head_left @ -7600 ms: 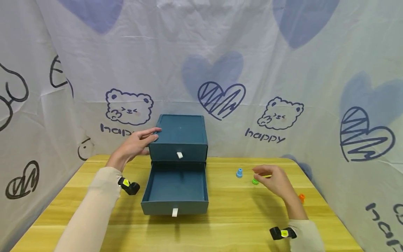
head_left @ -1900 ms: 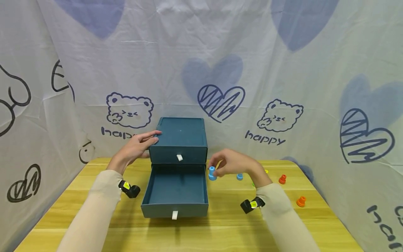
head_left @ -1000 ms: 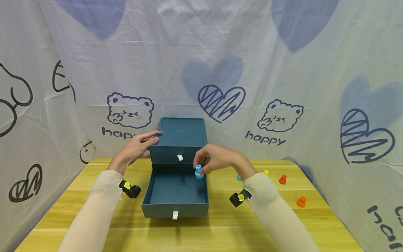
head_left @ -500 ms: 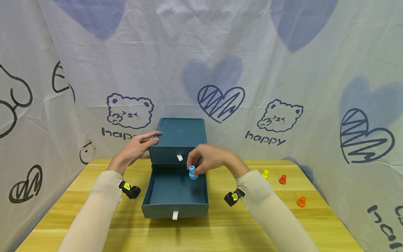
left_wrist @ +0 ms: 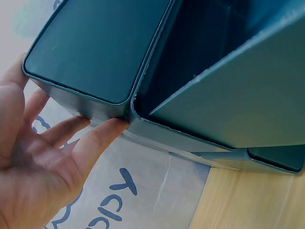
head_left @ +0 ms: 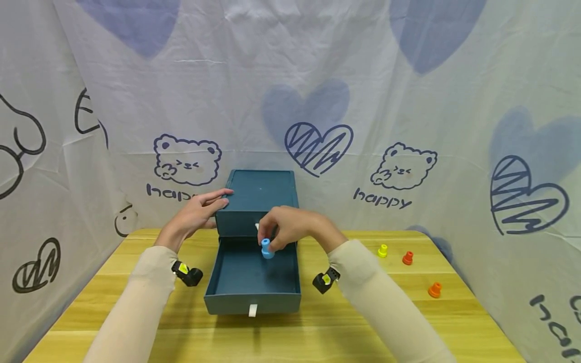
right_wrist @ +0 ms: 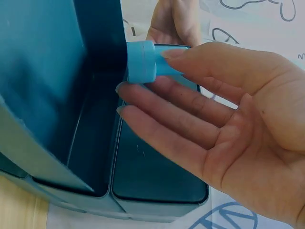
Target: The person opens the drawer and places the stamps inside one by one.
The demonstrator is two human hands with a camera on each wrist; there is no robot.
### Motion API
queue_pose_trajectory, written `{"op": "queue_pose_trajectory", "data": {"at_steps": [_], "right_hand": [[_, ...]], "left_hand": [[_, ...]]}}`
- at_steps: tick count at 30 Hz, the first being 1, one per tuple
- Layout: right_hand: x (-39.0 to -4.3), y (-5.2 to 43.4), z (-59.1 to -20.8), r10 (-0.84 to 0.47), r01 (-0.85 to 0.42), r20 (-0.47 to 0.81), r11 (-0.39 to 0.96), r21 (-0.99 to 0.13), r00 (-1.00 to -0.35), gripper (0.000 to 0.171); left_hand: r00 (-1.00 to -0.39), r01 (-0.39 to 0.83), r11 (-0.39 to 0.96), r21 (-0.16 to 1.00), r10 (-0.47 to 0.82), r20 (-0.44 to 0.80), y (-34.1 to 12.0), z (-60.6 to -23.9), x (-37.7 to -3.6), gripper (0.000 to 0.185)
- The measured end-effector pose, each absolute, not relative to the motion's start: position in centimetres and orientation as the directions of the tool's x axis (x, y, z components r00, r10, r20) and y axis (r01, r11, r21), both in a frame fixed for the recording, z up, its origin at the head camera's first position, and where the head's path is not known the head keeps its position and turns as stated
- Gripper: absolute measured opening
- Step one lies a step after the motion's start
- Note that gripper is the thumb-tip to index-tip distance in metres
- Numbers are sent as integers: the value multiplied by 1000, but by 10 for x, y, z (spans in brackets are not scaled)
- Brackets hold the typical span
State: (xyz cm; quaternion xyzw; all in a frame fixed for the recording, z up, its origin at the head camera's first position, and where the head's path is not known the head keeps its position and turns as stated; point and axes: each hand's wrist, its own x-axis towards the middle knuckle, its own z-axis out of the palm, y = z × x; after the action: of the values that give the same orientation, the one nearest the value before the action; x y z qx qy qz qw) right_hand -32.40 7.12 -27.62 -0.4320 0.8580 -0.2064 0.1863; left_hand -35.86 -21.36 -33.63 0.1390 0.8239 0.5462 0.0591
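Note:
A teal two-drawer box stands at the table's back, its lower drawer pulled open toward me. My left hand lies with straight fingers against the box's upper left corner; in the left wrist view the fingers touch the box at its side. My right hand pinches a small blue piece and holds it above the back part of the open drawer. The right wrist view shows the blue piece between thumb and forefinger, just over the drawer's inside.
On the wooden table right of the box lie a yellow piece, a red piece and an orange piece. Printed cloth walls close the table in at the back and both sides.
My right hand took a blue piece from the table at the right and carried it left, from beside the box to above the open drawer. The left hand stayed on the box.

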Motion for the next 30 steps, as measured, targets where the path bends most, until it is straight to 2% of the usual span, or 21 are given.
{"op": "queue_pose_trajectory", "data": {"at_steps": [9,30], "right_hand": [[-325,57,-278,-814,-664,-153,552,-504,-561,12],[-326,17,-291,-855,-728,-177,511,-458,-488,13]], "left_hand": [[-953,175,372,912,297,62,-213,-337,-360,58],[-950,184,368,912,305,69,-214,-336,-359,57]]}}
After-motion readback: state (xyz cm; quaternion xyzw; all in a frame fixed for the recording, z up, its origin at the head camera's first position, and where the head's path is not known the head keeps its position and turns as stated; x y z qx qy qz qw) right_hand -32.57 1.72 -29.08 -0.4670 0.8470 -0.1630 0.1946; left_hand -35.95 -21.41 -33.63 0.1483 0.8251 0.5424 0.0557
